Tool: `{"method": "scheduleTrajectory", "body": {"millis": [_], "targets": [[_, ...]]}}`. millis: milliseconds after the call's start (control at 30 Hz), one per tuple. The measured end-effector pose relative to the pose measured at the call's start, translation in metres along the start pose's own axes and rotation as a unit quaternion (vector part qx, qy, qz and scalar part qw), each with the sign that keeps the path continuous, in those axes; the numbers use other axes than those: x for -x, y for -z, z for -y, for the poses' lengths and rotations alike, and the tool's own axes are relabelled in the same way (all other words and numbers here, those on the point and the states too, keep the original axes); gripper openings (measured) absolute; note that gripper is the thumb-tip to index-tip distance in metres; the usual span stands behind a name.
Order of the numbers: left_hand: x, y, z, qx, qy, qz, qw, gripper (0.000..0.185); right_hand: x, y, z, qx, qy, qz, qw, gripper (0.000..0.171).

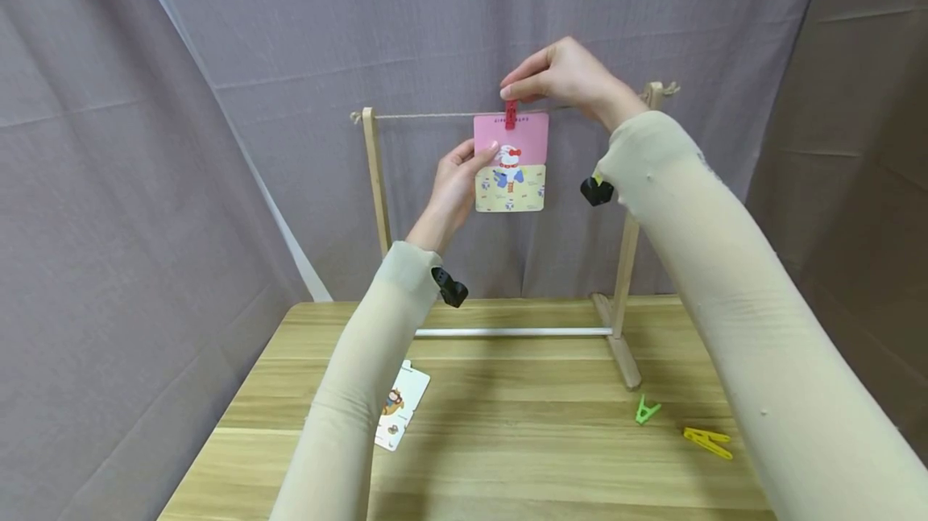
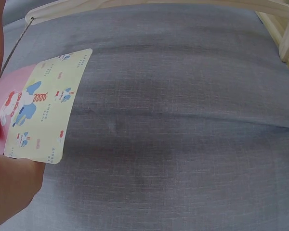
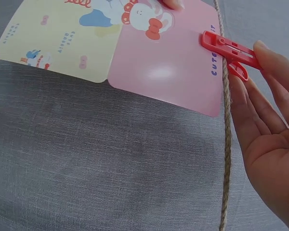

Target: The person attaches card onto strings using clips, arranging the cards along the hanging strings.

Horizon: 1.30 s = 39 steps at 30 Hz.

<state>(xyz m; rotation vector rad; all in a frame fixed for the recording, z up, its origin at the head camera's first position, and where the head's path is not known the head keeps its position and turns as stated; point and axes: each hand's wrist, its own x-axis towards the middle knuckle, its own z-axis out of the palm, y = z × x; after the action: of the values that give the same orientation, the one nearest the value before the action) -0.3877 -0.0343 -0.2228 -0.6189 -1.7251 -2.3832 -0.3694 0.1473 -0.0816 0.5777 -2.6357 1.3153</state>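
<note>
Pinching a red clip [image 1: 511,115], the right hand [image 1: 565,80] is at the top of a pink-and-yellow card [image 1: 524,168]; the left hand [image 1: 457,183] grips the card's left side. Clip and card meet the string [image 1: 428,115], before a grey curtain [image 1: 304,30].

The left arm [image 1: 346,388] rises from below, slanting inward, its pale sleeve [image 1: 408,270] ending short of the bare left wrist [image 1: 430,233]. The left hand [image 1: 457,184] is raised in front of the body in a pinch, the left thumb [image 1: 486,158] on the near side and the left fingers [image 1: 460,152] mostly behind. The right arm [image 1: 750,287] stretches in from below and to the right, also sleeved up to the right wrist [image 1: 620,106]. The right hand [image 1: 569,80] is higher, above and to the right of the left hand, near it but not touching. It points left, right thumb [image 1: 525,88] and forefinger [image 1: 528,68] pinching at the tips; part of the palm [image 3: 274,154] shows in the right wrist view.
</note>
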Motion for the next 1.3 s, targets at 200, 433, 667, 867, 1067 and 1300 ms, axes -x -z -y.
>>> {"method": "scheduleTrajectory", "body": {"millis": [200, 433, 667, 867, 1067, 1300], "targets": [[0.001, 0.001, 0.001, -0.009, 0.001, 0.0, 1.0, 0.024, 0.001, -0.003, -0.004, -0.02, 0.003, -0.002, 1.0, 0.037], [0.0, 0.001, 0.003, -0.003, 0.002, -0.001, 1.0, 0.022, 0.001, -0.005, -0.006, -0.017, 0.006, -0.007, 1.0, 0.038], [-0.001, 0.002, 0.005, 0.001, -0.001, 0.0, 1.0, 0.021, 0.0, -0.005, -0.007, -0.022, 0.005, -0.011, 1.0, 0.04], [0.001, 0.005, 0.007, 0.006, 0.007, 0.008, 0.9999, 0.02, -0.001, -0.003, -0.007, -0.028, 0.007, -0.015, 0.999, 0.042], [0.003, 0.011, 0.01, 0.011, 0.015, -0.001, 0.9998, 0.015, 0.001, 0.001, -0.006, -0.027, 0.008, -0.025, 0.999, 0.041], [0.007, 0.023, 0.012, -0.002, 0.018, 0.01, 0.9998, 0.025, 0.006, 0.009, -0.006, -0.029, 0.015, -0.038, 0.999, 0.04]]}}
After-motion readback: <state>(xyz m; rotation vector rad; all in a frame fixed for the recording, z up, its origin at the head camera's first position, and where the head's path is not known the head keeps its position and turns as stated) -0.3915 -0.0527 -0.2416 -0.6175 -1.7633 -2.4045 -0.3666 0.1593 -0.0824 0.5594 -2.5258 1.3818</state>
